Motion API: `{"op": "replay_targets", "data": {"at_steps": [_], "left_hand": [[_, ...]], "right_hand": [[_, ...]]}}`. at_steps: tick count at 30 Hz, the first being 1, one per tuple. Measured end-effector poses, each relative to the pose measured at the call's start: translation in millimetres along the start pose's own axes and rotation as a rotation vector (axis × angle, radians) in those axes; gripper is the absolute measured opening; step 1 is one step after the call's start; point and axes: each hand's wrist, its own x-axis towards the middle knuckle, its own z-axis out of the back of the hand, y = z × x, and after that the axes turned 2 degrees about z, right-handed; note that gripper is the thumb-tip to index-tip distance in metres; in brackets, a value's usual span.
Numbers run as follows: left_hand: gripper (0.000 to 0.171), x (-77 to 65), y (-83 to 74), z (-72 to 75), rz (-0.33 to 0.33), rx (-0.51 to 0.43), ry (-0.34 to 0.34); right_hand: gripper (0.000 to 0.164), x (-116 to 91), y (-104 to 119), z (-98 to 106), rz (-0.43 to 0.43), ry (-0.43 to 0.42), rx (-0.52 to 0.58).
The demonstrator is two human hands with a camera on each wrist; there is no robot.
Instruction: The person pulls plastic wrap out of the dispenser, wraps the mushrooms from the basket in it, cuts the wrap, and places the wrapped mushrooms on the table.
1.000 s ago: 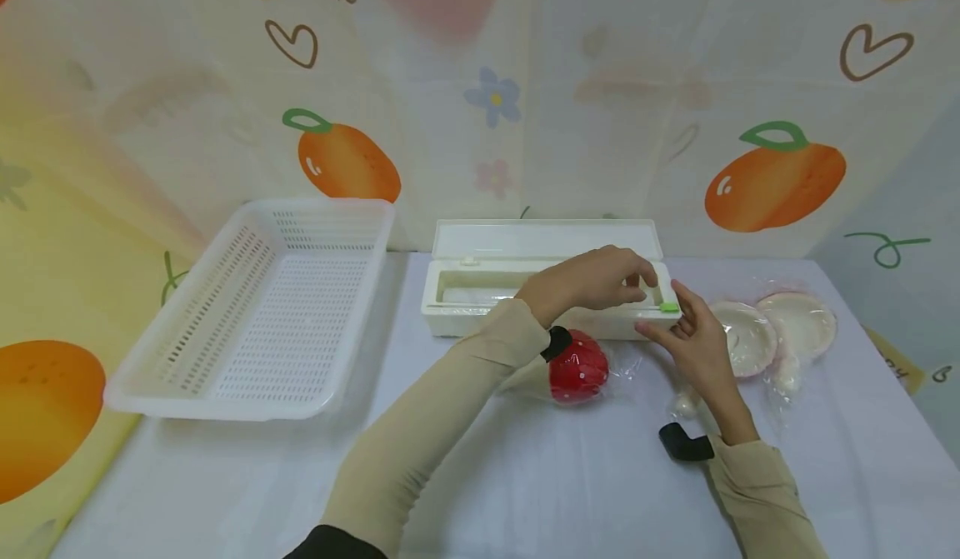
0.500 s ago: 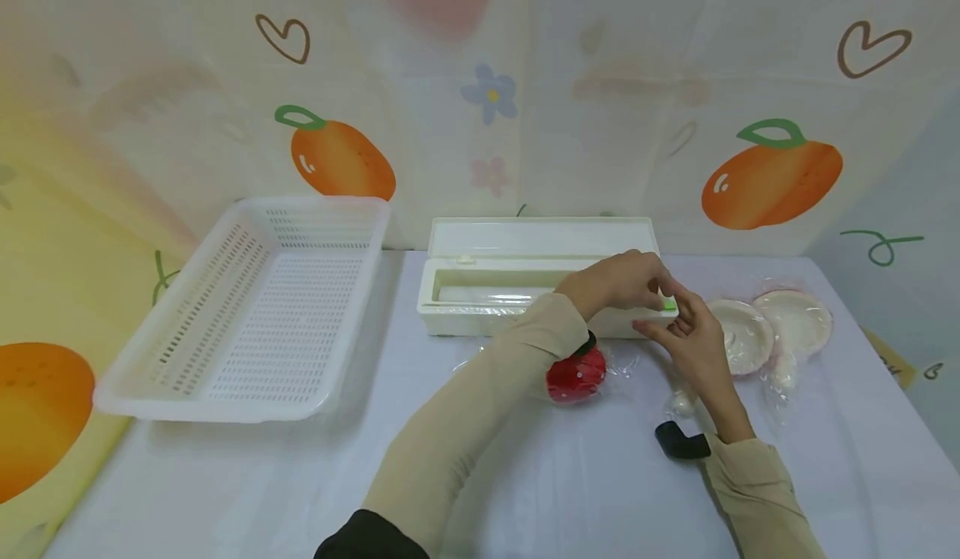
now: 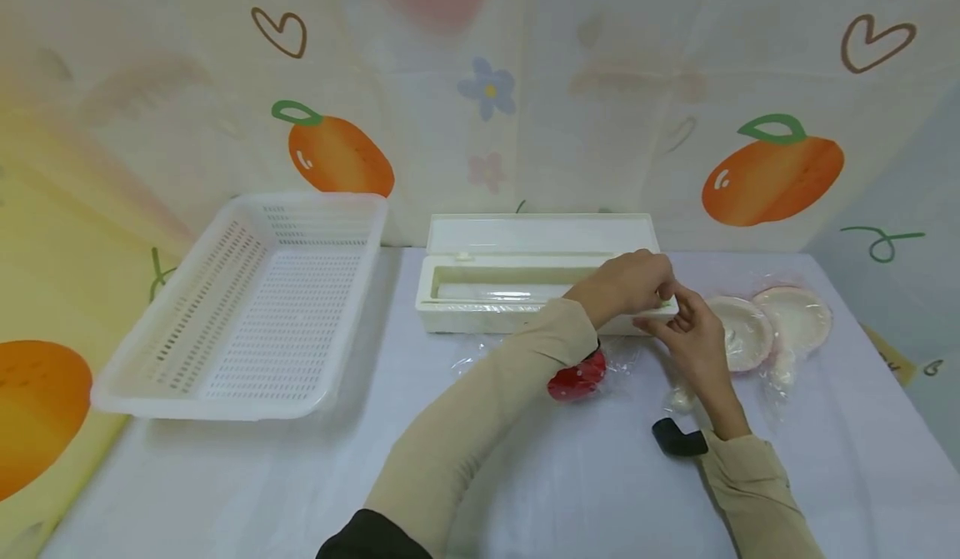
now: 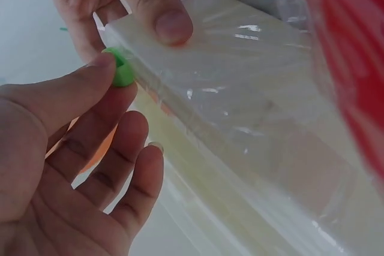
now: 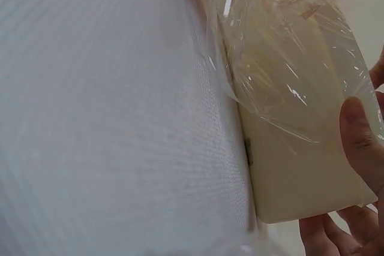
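Note:
A long white cling film box (image 3: 480,321) stands on the table with its lid (image 3: 540,232) tipped back. Clear film (image 4: 240,106) covers its front in the left wrist view. My left hand (image 3: 624,282) pinches a small green slide cutter (image 4: 122,75) between thumb and index finger at the box's right end; its other fingers are loosely bent. My right hand (image 3: 696,341) grips that same end, thumb (image 5: 358,133) on the front face and fingers round the end. A red bagged item with white dots (image 3: 576,380) lies before the box, partly behind my left sleeve.
A white perforated plastic basket (image 3: 217,409) stands to the left. Right of the box lie two clear-wrapped whitish round items (image 3: 738,338), one overlapping the other. A patterned cloth with oranges (image 3: 341,155) hangs behind the white-covered table (image 3: 570,476).
My left hand has moved right along the box's front edge, up to my right hand, and now pinches the green slide cutter. My right hand stays at the box's end.

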Motion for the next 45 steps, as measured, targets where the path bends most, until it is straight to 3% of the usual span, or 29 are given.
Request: {"op": "replay_targets", "data": {"at_steps": [8, 18, 30, 45], "left_hand": [[0.021, -8.9, 16.5, 4.0, 0.014, 0.002, 0.037], [0.015, -31.9, 48.3, 6.4, -0.014, -0.087, 0.037], [0.013, -63.3, 93.9, 7.2, -0.016, -0.255, 0.057], [0.013, -102.9, 130.8, 13.0, 0.025, -0.268, 0.039]], "right_hand": [[0.08, 1, 3, -3, -0.006, 0.008, 0.033], [0.081, 1, 5, 0, -0.047, 0.004, -0.067], [0.083, 1, 4, 2, -0.033, 0.018, -0.102], [0.082, 0, 4, 3, -0.051, 0.022, -0.113]]}}
